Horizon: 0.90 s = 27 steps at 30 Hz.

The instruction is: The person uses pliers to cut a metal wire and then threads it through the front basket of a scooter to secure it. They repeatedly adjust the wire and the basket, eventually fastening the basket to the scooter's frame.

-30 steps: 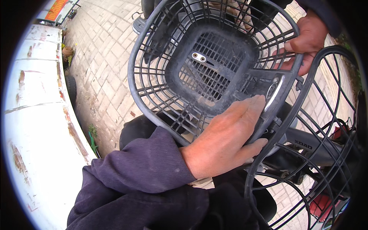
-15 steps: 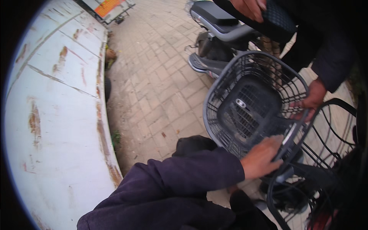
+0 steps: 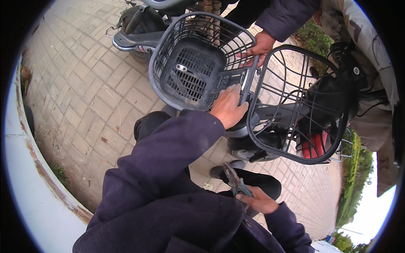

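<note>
A grey plastic basket with a slotted bottom and small metal plate is tilted toward me. My left hand grips its right-hand edge beside a shiny strip, fingers curled over it. A co-worker's hand in a dark sleeve holds the same edge farther up. Beside it, at the right, is a black wire basket on a scooter's grey front part. Low in the view, my right hand is closed on metal pliers, whose jaws point up and left above my dark-trousered leg.
Another scooter stands at the top. A white, rust-streaked panel runs along the left edge. Brick paving lies underneath. A person in camouflage clothing is at the upper right. Green hedges line the far right.
The view has swung rightward, bringing my right hand with the pliers and the camouflage clothing into sight. Much less of the white panel shows. My left hand stays on the basket edge.
</note>
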Each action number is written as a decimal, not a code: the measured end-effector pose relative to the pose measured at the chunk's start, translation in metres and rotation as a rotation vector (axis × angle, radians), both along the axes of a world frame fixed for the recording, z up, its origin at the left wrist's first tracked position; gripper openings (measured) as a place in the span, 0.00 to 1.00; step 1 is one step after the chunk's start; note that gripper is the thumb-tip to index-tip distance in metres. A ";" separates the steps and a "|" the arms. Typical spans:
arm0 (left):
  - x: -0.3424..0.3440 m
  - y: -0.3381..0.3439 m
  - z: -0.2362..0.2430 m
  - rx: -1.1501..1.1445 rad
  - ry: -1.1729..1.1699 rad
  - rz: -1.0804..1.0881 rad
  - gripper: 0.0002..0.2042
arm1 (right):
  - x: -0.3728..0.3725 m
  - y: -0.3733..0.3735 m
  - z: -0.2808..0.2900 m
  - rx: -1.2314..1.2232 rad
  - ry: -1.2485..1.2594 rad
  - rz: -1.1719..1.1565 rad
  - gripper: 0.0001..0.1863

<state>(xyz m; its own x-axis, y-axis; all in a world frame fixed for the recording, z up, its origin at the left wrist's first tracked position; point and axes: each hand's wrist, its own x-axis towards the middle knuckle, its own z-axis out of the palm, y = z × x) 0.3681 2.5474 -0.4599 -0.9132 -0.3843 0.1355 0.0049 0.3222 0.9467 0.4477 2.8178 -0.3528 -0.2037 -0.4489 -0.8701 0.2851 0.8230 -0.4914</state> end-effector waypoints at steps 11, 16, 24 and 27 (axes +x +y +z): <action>0.042 0.011 0.040 0.515 0.296 -0.012 0.21 | -0.066 -0.110 0.136 -0.093 0.549 -0.088 0.29; 0.059 0.014 0.059 0.973 0.329 -0.441 0.30 | -0.102 -0.152 0.113 -0.029 0.542 -0.133 0.22; 0.060 -0.010 0.068 1.350 0.122 -0.443 0.20 | -0.108 -0.172 0.097 -0.030 0.842 0.089 0.19; 0.064 -0.024 0.076 1.352 0.077 -0.417 0.25 | -0.114 -0.174 0.106 -0.068 0.802 0.139 0.23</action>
<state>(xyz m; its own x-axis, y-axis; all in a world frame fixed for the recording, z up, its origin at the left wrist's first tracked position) 0.4321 2.5235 -0.3834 -0.9975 0.0360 -0.0606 -0.0620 -0.8563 0.5128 0.3338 2.6442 -0.2463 -0.6914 -0.5623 -0.4536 -0.2767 0.7861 -0.5526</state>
